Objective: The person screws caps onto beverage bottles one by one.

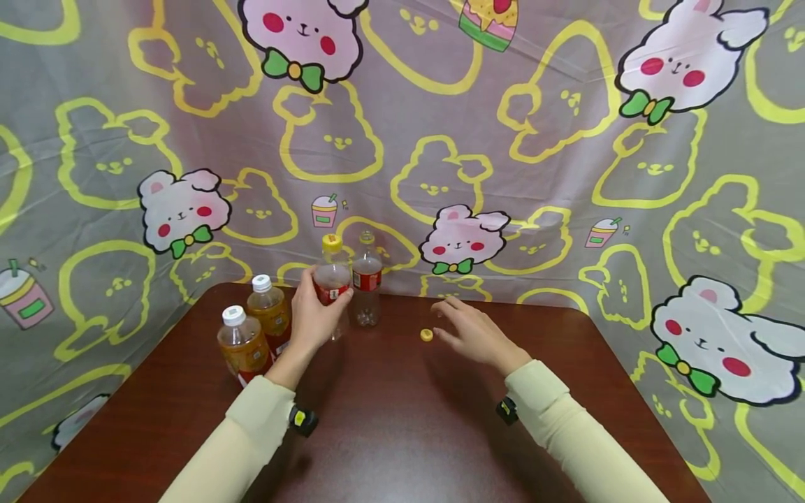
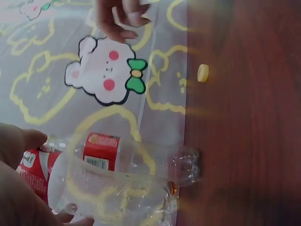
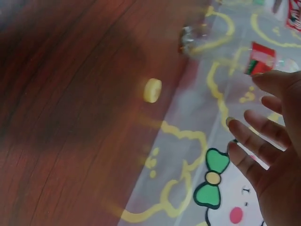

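In the head view my left hand (image 1: 317, 314) grips a clear plastic bottle (image 1: 335, 276) with a red label and a yellow cap (image 1: 332, 243). The left wrist view shows fingers curled round its label, and the bottle (image 2: 113, 197) looks empty apart from droplets. Just right of it stands a second clear bottle (image 1: 367, 307), also red-labelled. A loose yellow bottle cap (image 1: 426, 335) lies on the table. My right hand (image 1: 472, 332) hovers beside that cap, its fingers spread and relaxed with nothing in them, as the right wrist view confirms.
Two bottles of orange drink with white caps, a nearer one (image 1: 244, 346) and a farther one (image 1: 270, 311), stand on the left by my left forearm. The dark brown table (image 1: 402, 433) ends at a patterned cloth (image 1: 390, 188) behind and on both sides.
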Tool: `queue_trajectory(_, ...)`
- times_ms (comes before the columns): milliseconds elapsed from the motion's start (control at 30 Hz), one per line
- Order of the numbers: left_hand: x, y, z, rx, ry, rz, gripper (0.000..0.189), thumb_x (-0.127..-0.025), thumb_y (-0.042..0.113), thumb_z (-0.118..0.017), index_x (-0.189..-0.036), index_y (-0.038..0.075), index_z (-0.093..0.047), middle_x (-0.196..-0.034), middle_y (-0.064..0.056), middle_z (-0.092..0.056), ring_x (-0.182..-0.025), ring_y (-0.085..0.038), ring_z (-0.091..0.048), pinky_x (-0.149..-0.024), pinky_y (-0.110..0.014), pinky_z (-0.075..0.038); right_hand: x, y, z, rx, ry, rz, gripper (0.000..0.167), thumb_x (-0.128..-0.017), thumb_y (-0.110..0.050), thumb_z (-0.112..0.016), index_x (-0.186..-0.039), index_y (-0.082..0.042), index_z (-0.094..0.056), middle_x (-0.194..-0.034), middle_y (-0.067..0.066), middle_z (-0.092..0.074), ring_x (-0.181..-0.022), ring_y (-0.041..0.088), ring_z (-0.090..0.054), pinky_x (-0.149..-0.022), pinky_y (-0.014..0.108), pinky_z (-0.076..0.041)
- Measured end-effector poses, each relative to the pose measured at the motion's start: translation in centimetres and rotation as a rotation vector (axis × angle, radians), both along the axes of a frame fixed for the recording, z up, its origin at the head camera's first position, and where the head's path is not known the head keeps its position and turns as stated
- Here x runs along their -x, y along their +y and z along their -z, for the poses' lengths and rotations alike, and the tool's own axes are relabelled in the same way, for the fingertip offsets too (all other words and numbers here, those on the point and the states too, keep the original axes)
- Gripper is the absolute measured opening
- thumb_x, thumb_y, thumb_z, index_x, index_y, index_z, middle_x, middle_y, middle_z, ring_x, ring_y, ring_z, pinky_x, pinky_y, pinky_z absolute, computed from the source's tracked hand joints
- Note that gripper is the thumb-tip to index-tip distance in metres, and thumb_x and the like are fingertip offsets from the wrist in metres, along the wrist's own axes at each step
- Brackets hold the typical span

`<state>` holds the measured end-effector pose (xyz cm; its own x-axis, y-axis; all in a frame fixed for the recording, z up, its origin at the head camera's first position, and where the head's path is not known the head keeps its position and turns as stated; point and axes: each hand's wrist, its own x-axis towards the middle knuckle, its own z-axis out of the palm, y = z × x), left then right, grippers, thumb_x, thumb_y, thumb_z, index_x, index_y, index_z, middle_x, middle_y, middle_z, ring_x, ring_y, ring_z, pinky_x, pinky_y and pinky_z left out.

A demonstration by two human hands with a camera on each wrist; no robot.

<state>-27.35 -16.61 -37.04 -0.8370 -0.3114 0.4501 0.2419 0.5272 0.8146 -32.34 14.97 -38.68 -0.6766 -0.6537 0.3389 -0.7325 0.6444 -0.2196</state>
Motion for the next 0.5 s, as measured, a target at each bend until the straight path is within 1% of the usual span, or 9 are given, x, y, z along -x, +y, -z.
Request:
queue_trajectory(100,1.2,0.0,-0.1,-0.047,-0.033,-0.045,0.075,-0.088,0.025,-0.080,-0.146,0.004,-0.038,-0.134,-0.023,-0.055,-0.125,-0.039,-0.053,-0.106,-0.053,-0.042,0.9,-0.4,0.8,-0.078,-0.011,0.008,0.042,-0.094,-0.021,-0.074,-0.132,-0.010,-0.060,-0.123,0.007,-0.060,-0.102,0.023,-0.066,-0.088,0.043,-0.055)
queue_trajectory(233,2.9,0.1,-0.2,-0.098,-0.083,-0.085,0.076,-0.089,0.025,-0.079,-0.148,0.004,-0.035,-0.138,-0.024,-0.052,-0.131,-0.041,-0.049,-0.108,-0.053,-0.040,2.0,-1.2,2.0,-0.164,-0.038,0.023,0.048,-0.092,-0.014,-0.075,-0.137,-0.008,-0.058,-0.130,0.010,-0.057,-0.102,0.025,-0.065,-0.087,0.045,-0.055)
queue_trajectory(300,3.7,0.1,-0.1,-0.120,-0.104,-0.096,0.075,-0.090,0.025,-0.078,-0.148,0.005,-0.034,-0.140,-0.024,-0.050,-0.133,-0.041,-0.047,-0.110,-0.053,-0.039,2.4,-1.7,2.6,-0.205,-0.061,0.035,0.051,-0.092,-0.013,-0.074,-0.140,-0.008,-0.057,-0.133,0.011,-0.055,-0.106,0.028,-0.065,-0.089,0.046,-0.055)
queue_trajectory(367,4.4,0.1,0.1,-0.142,-0.123,-0.110,0.075,-0.091,0.025,-0.077,-0.149,0.005,-0.033,-0.142,-0.024,-0.049,-0.135,-0.041,-0.046,-0.110,-0.054,-0.038,2.7,-2.3,3.1,-0.251,-0.103,0.050,0.053,-0.094,-0.015,-0.072,-0.143,-0.007,-0.055,-0.139,0.014,-0.053,-0.113,0.031,-0.064,-0.094,0.049,-0.053)
queue_trajectory(500,5.7,0.1,0.9,-0.179,-0.129,-0.140,0.074,-0.091,0.021,-0.077,-0.148,0.004,-0.033,-0.143,-0.026,-0.048,-0.136,-0.041,-0.045,-0.111,-0.053,-0.038,2.9,-3.2,4.1,-0.328,-0.170,0.078,0.055,-0.096,-0.019,-0.069,-0.148,-0.009,-0.052,-0.148,0.016,-0.048,-0.122,0.037,-0.059,-0.099,0.052,-0.050)
